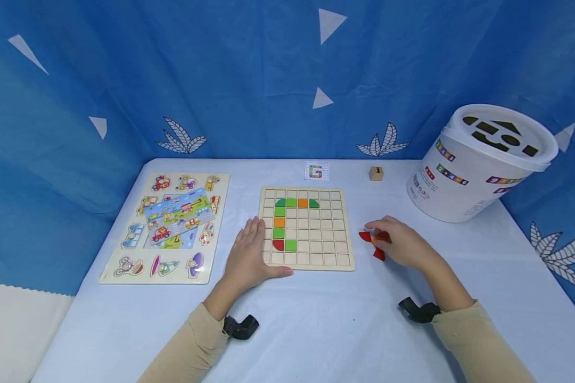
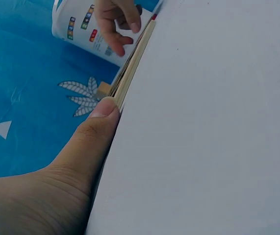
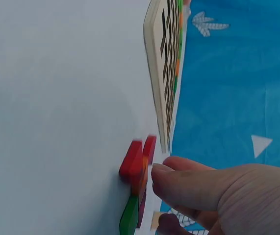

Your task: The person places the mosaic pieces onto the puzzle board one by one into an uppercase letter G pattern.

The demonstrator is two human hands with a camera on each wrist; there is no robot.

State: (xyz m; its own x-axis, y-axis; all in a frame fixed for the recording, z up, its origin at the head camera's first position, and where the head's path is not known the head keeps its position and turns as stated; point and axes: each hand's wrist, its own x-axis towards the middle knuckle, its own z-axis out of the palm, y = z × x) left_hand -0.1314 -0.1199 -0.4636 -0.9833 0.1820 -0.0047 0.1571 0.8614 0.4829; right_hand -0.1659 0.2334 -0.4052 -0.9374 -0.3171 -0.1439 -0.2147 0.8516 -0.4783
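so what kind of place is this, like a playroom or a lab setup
Probably a staged tabletop recording booth with children's toys, not a real playroom: blue cloth backdrop drapes round a white table holding a wooden grid puzzle board, a vehicle peg puzzle and a shape-sorter bucket.

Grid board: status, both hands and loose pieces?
Left hand flat, steadying grid board. Right hand picking among loose pieces beside board. Nothing in the way.

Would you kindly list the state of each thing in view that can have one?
grid board: flat on the table, partly filled with green, orange and red tiles
left hand: flat, resting against the board's left edge
right hand: fingers curled over the loose tiles
bucket: tilted, lid on
vehicle puzzle: flat, card on top
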